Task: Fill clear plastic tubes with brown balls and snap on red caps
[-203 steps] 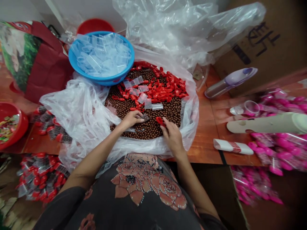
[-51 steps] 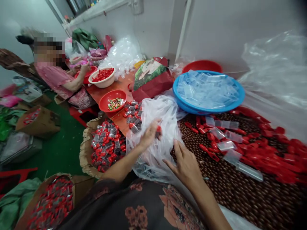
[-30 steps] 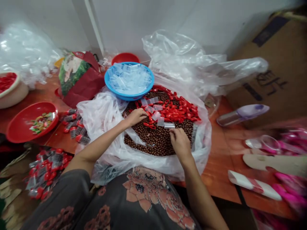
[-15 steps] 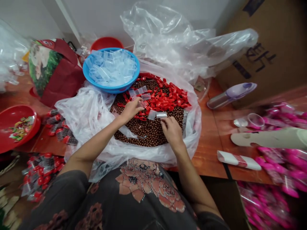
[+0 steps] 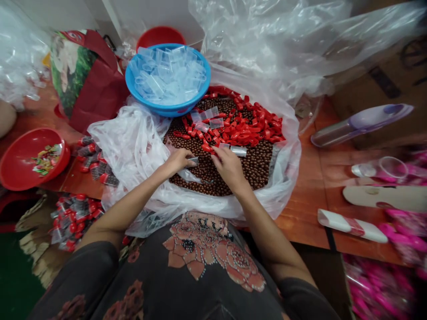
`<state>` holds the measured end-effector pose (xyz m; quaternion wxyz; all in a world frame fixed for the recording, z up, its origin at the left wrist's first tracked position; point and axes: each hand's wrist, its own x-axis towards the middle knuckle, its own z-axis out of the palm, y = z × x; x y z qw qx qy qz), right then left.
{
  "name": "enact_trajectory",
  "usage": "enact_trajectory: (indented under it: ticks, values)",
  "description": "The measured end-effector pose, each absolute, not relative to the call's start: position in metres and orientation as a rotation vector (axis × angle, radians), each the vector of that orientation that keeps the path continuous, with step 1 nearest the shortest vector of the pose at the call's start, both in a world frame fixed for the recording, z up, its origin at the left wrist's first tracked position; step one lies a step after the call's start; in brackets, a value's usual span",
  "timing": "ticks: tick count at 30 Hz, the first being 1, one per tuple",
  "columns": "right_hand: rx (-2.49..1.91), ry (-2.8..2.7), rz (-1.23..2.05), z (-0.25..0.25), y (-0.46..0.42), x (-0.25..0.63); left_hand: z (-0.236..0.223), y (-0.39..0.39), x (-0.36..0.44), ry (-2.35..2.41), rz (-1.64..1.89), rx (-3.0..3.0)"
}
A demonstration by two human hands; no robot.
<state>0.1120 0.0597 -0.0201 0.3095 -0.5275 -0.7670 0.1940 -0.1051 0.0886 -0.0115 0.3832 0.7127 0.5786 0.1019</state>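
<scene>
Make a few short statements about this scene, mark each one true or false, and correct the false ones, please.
1. The left hand pinches a small clear plastic piece. True.
2. The blue basin holds red caps. False: it holds clear plastic sleeves.
3. Brown balls and red plastic pieces lie together in a white plastic bag. True.
4. The right hand is lifted well above the pile. False: its fingertips are down at the red pieces.
</scene>
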Motion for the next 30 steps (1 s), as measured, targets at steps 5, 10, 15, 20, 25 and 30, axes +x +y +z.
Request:
enact_trajectory:
  ticks: [5,10,15,20,25,30]
  values:
    - [-1.375,-1.229,0.969,-0.017,0.023,0.15,-0.02,0.105,-0.074,1.441,0.291,1.783]
    - [-1.344,-0.846,1.158,-0.022,-0.004,0.172,-0.031,0.108,-0.041,1.263,0.387,1.7]
    - [-1.327,-0.72,1.157,-0.027,-0.01,0.181,-0.034,0.104,-0.022,1.167,0.472,1.509]
    - [-1.294,-0.682,1.175,-0.032,-0.01,0.18,-0.035,0.1,-0.015,1.14,0.524,1.263]
    - [-1.325,-0.657,1.214,-0.037,-0.011,0.181,-0.033,0.094,-0.015,1.104,0.55,1.016]
    - [-1.339,-0.666,1.282,-0.031,-0.01,0.179,-0.022,0.085,-0.021,1.056,0.496,0.807]
